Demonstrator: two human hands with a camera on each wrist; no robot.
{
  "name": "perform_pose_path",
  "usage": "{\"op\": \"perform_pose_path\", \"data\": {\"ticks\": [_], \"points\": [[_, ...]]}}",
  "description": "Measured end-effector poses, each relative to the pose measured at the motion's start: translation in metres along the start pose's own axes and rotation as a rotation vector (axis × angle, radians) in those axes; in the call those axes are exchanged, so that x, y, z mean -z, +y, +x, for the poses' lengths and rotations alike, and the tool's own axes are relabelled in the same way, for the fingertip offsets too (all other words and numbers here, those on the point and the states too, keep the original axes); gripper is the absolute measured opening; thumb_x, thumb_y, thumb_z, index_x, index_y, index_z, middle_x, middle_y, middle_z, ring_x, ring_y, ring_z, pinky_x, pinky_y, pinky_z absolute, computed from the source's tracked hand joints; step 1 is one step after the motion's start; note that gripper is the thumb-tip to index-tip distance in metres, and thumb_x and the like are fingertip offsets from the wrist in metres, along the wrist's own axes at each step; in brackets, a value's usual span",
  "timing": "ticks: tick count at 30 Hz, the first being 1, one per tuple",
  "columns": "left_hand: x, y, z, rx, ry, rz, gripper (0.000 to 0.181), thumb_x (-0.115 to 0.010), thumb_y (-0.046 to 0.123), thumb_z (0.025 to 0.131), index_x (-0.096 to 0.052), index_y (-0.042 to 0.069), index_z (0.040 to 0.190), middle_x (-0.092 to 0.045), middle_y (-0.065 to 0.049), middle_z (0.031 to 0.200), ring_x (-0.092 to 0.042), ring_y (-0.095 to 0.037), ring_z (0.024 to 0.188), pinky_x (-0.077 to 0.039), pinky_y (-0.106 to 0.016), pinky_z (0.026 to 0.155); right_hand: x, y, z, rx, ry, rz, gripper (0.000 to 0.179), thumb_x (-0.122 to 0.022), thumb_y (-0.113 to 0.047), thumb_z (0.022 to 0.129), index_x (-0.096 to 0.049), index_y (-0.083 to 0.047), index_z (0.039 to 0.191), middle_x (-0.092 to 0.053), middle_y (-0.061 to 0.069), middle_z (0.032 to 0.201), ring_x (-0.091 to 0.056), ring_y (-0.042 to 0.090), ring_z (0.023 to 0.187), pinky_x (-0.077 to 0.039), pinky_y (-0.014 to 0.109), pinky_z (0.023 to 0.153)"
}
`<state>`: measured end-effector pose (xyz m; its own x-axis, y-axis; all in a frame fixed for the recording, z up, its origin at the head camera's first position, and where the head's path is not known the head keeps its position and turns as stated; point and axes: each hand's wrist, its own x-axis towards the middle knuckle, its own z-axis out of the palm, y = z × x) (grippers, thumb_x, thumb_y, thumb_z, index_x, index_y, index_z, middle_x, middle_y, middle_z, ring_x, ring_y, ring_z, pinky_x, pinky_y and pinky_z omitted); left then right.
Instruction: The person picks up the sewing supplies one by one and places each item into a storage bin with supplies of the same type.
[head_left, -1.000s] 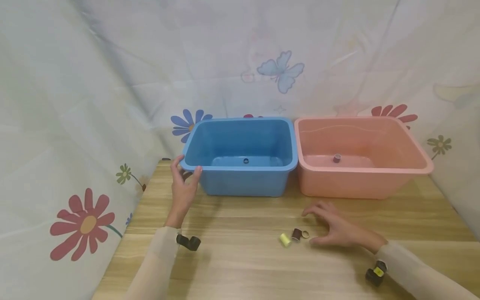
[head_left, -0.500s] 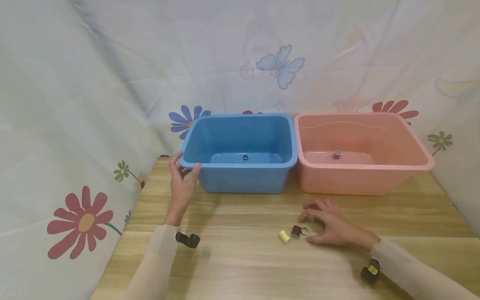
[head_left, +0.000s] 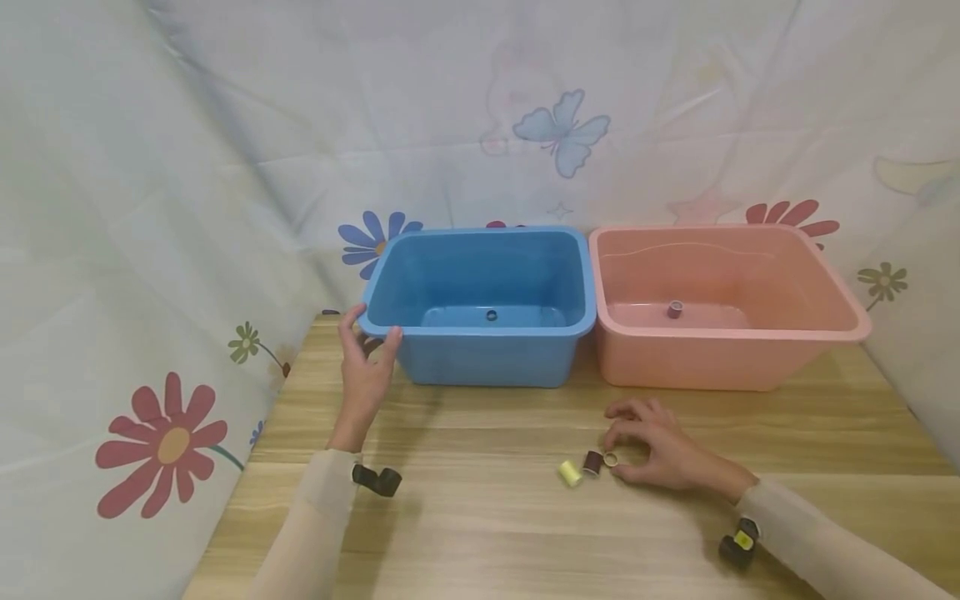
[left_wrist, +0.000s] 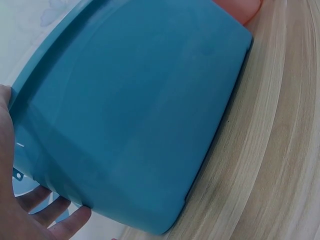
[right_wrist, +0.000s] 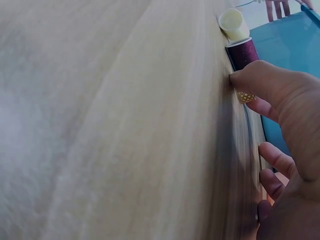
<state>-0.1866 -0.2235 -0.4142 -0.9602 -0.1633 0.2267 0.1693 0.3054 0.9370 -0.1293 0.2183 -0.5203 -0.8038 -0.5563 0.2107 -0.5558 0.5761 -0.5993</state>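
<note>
My left hand (head_left: 365, 379) grips the front left corner of a blue plastic bin (head_left: 480, 358). Its thumb lies on the front rim, and in the left wrist view its fingers (left_wrist: 70, 223) press the side wall. My right hand (head_left: 663, 454) pinches a gold ring thimble (head_left: 611, 459) on the table between thumb and index finger. Small dimples show on the thimble (right_wrist: 245, 97) in the right wrist view, where the thumb partly covers it. A dark burgundy thread spool (head_left: 592, 463) lies just left of the thimble, and a yellow thread spool (head_left: 570, 473) lies beyond that.
A pink bin (head_left: 690, 367) stands against the blue one on the right, with a small spool (head_left: 675, 309) on its floor. Inside the blue bin lies a small dark ring (head_left: 491, 315). Behind the wooden table (head_left: 480, 533) hangs a printed curtain (head_left: 450, 108).
The right hand has come slightly left, and its thumb and index finger have closed in on the ring thimble. The left hand keeps its grip on the blue bin.
</note>
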Motion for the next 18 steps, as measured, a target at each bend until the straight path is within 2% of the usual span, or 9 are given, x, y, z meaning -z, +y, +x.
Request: {"op": "perform_pose_path", "data": {"ticks": [9, 18], "points": [[-0.0012, 0.0065, -0.0016, -0.021, 0.0, 0.019, 0.071, -0.063, 0.03, 0.102, -0.022, 0.012, 0.156, -0.033, -0.028, 0.157, -0.048, -0.048, 0.132, -0.045, -0.064, 0.101, 0.0022, -0.0005, -0.0029, 0.018, 0.023, -0.014, 0.032, -0.091, -0.029, 0.074, -0.07, -0.04, 0.096, -0.057, 0.006, 0.134, -0.043, 0.029, 0.119, -0.028, 0.051, 0.094], [-0.0004, 0.0013, -0.0003, 0.013, 0.011, -0.011, 0.071, -0.065, 0.028, 0.101, -0.022, 0.014, 0.157, -0.038, -0.028, 0.154, -0.05, -0.044, 0.131, -0.047, -0.06, 0.1, 0.0063, -0.0043, 0.0002, 0.017, 0.024, 0.005, 0.035, -0.09, -0.021, 0.072, -0.069, -0.038, 0.096, -0.058, 0.008, 0.134, -0.043, 0.031, 0.124, -0.028, 0.058, 0.098]]}}
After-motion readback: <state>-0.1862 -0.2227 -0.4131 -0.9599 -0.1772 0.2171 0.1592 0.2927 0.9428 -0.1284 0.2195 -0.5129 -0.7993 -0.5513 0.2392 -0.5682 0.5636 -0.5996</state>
